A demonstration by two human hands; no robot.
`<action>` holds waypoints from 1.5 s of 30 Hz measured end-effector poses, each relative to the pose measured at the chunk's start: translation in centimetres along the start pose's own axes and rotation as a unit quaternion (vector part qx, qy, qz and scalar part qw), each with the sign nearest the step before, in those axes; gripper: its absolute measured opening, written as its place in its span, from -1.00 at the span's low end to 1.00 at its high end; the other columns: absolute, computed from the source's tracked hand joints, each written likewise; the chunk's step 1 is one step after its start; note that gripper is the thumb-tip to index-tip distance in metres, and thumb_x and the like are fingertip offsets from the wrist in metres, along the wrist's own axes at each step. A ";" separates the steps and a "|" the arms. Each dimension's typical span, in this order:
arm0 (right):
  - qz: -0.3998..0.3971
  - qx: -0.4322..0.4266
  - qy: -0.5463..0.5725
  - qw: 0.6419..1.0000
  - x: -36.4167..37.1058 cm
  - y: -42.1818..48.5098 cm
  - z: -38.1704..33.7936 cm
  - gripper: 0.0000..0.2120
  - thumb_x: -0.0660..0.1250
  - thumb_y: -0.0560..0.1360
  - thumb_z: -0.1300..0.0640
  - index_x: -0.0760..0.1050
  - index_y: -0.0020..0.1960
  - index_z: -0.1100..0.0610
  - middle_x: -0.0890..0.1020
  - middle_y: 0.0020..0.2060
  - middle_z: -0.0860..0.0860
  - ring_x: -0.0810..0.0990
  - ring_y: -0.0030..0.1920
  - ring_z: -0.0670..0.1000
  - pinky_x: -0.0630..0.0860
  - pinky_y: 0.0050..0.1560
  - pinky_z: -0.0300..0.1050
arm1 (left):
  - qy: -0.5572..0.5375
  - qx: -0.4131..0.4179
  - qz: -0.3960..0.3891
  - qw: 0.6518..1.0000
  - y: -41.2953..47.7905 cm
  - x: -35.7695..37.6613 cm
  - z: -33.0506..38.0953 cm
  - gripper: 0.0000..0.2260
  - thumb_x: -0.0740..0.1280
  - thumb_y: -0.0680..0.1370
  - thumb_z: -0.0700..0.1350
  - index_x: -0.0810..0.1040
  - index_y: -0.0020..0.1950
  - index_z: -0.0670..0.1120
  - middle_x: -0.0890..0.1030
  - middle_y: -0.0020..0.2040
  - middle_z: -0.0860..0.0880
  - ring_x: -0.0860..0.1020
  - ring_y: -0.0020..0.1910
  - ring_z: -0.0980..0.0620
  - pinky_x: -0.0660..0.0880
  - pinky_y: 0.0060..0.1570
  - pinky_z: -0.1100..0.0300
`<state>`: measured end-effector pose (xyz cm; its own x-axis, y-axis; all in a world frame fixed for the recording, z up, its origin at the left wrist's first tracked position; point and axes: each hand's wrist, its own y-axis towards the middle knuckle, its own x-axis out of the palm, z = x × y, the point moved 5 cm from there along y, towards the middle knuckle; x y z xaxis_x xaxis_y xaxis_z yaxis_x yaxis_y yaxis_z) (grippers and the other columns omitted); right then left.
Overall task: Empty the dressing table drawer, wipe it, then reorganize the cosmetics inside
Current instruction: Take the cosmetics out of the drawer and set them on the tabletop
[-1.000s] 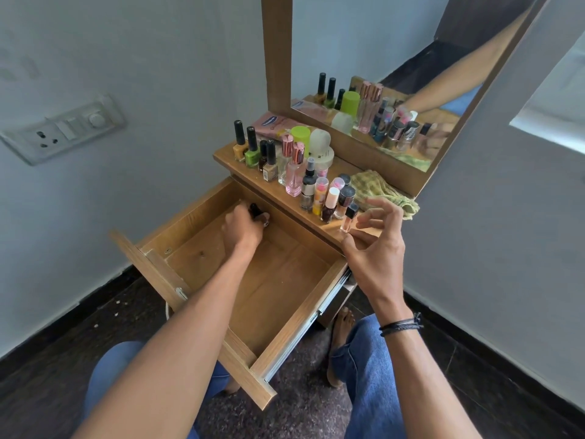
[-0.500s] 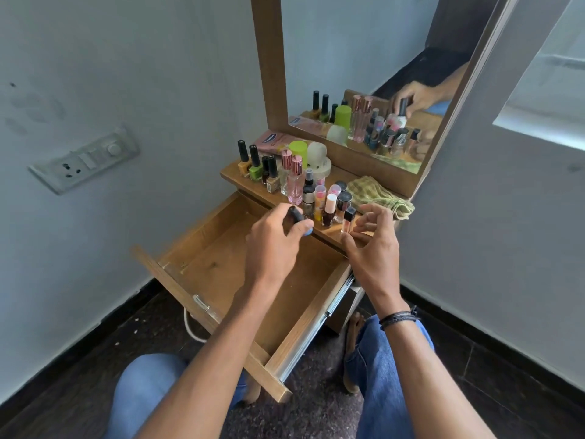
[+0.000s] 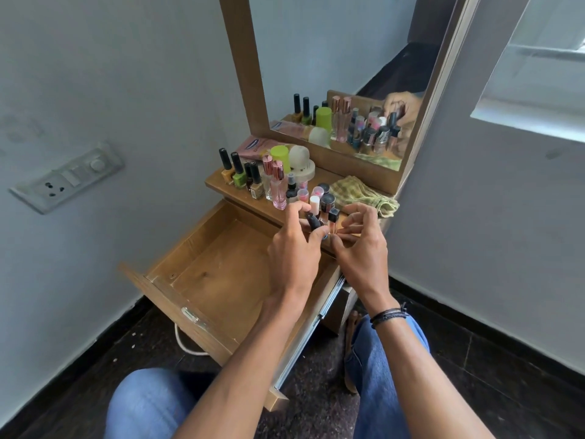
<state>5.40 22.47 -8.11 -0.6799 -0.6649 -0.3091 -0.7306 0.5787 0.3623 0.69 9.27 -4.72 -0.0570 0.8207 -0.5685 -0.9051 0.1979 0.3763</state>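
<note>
The wooden drawer (image 3: pixel 177 301) is pulled out and its inside is bare. My left hand (image 3: pixel 292 251) pinches a small dark nail polish bottle (image 3: pixel 313 224) over the front edge of the dressing table shelf (image 3: pixel 235 194), beside the row of standing cosmetics (image 3: pixel 278 185). My right hand (image 3: pixel 362 248) hovers just to the right with loosely curled fingers, next to a small black-capped bottle (image 3: pixel 332 218) that stands on the shelf. I cannot see it holding anything.
A green-yellow cloth (image 3: pixel 364 198) lies on the shelf's right end below the mirror (image 3: pixel 342 74). A wall socket (image 3: pixel 66 179) is at the left. A white cable (image 3: pixel 185 342) hangs under the drawer. My knees in jeans are on either side of it.
My left hand lifted the dark bottle out of the back of the drawer and carried it right to the shelf edge. My right hand stayed by the shelf.
</note>
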 end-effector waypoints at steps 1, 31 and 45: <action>0.000 0.001 0.001 1.000 0.0 0.0 0.0 -0.54 0.47 0.46 0.33 0.40 0.22 -0.01 0.54 -0.08 -0.09 0.59 -0.08 -0.17 0.56 -0.09 -0.37 | -0.003 0.000 0.003 1.000 0.0 0.2 -0.1 -0.66 0.50 0.52 -0.04 0.42 0.18 0.03 0.70 0.01 0.03 0.69 -0.07 -0.02 0.64 -0.23 -0.04; 0.023 -0.099 -0.020 0.995 -0.4 -1.4 -0.5 -0.69 0.41 0.49 0.37 0.48 0.15 0.09 0.53 -0.08 -0.04 0.60 -0.13 -0.10 0.61 -0.10 -0.17 | -0.048 -0.055 -0.004 0.997 -1.9 -2.3 -4.0 -0.72 0.53 0.46 -0.28 0.53 0.02 -0.01 0.54 -0.01 0.08 0.55 -0.03 0.16 0.59 -0.16 0.32; -0.321 -0.239 -0.196 0.895 9.6 -10.5 -2.6 -0.79 0.30 0.55 0.00 0.53 0.16 0.01 0.55 -0.01 -0.08 0.52 -0.04 0.00 0.54 -0.06 -0.11 | 0.288 -0.074 -0.151 0.943 -8.9 -8.6 -10.3 -0.82 0.29 0.63 0.02 0.50 0.22 0.18 0.55 0.25 0.21 0.44 0.27 0.14 0.29 0.24 0.16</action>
<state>6.69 8.75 -12.60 -0.1668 -0.5167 -0.8397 -0.9324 -0.1942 0.3048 4.91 -5.10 -10.69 0.0321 0.3034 -0.9523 -0.9629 0.2647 0.0518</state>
